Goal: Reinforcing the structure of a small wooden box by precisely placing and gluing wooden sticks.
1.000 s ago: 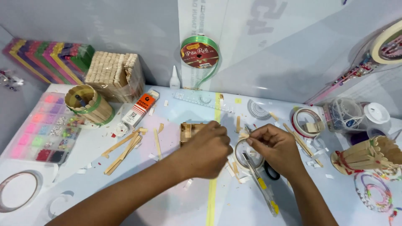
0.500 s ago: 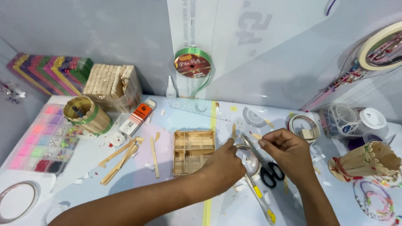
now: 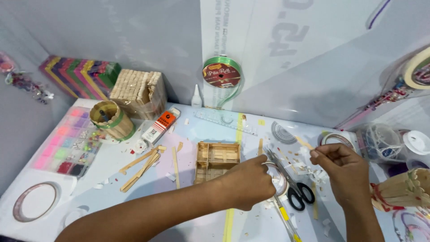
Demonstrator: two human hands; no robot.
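Landmark: wooden stick tray (image 3: 217, 162), flat on the table (image 3: 188, 134).

Left hand (image 3: 248, 181): just right of the tray, fingers curled together over a roll of clear tape (image 3: 277, 179); whether the grip pinches it, cannot tell.

Right hand (image 3: 342, 172): well right of the tray, raised, thumb and forefinger pressed together; anything pinched is too small to tell.

Scissors (image 3: 291, 183): between the hands, black handles nearest the viewer.

Loose wooden sticks (image 3: 141, 166): left of the tray.

Green ribbon spool (image 3: 221, 74): behind the tray, against the wall.
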